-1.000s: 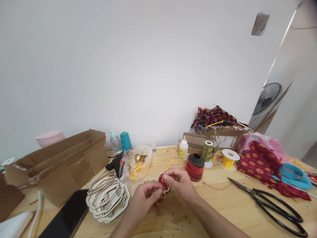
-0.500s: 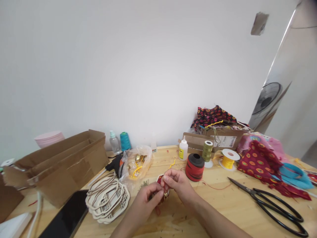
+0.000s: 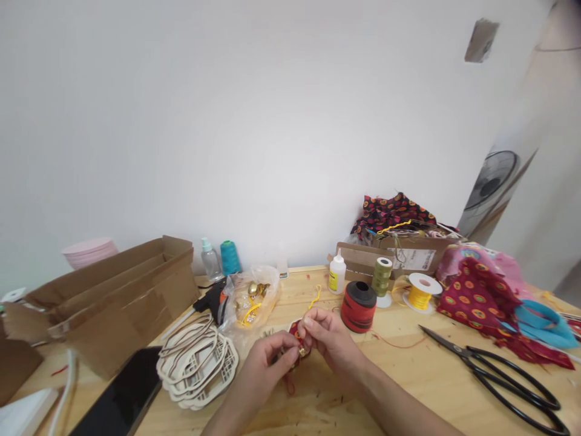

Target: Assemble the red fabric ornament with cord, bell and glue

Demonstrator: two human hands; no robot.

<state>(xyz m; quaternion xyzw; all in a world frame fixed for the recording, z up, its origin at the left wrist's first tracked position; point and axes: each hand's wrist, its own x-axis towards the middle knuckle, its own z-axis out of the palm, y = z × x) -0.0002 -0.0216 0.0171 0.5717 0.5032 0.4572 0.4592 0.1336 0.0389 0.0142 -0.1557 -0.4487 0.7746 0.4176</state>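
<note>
Pinching the small red ornament [image 3: 295, 329] with left hand [image 3: 270, 365]; right hand [image 3: 333, 340], fingertips together, is at its far side, can't tell on what. Piece sits between both, equally near; long axis unclear.

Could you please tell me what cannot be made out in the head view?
- Head view: much of the red piece, hidden behind the left hand and right hand.
- Head view: near end of the black slab, cut off by the bottom edge.
- Head view: print on the yellow-labelled bottle, too small.
</note>
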